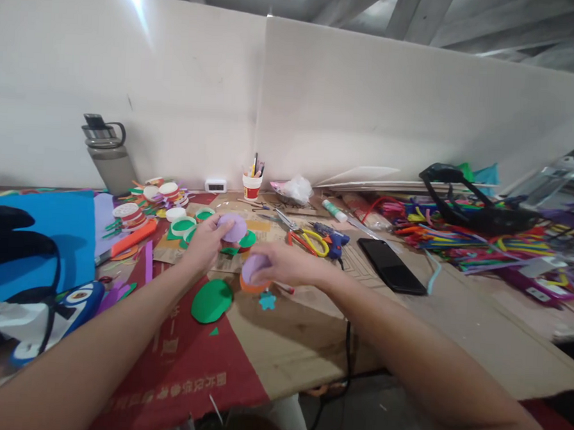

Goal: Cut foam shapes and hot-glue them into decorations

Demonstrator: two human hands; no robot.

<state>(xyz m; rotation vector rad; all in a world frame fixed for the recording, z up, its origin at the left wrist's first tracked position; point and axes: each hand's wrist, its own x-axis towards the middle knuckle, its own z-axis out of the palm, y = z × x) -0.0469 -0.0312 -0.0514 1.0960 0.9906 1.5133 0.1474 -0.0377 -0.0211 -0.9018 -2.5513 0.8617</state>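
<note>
My left hand (207, 241) pinches a round lilac disc (232, 227) above the cardboard. To its right and a little nearer to me, my right hand (277, 266) is closed on a second lilac disc (255, 268), which lies over an orange round piece (254, 287). Just below that, a small turquoise flower shape (268, 300) is visible. A large green disc (212, 300) lies flat on the red part of the cardboard, with a small green triangle (214, 331) near it. Behind my left hand are white-rimmed round pieces with green tops (184, 226).
Scissors with yellow handles (317, 242), a blue glue gun (332, 240), a glue stick (334, 210) and a black phone (391, 265) lie to the right. A pen cup (252, 185) and a grey bottle (108, 157) stand behind. Colourful strips (449, 239) fill the far right.
</note>
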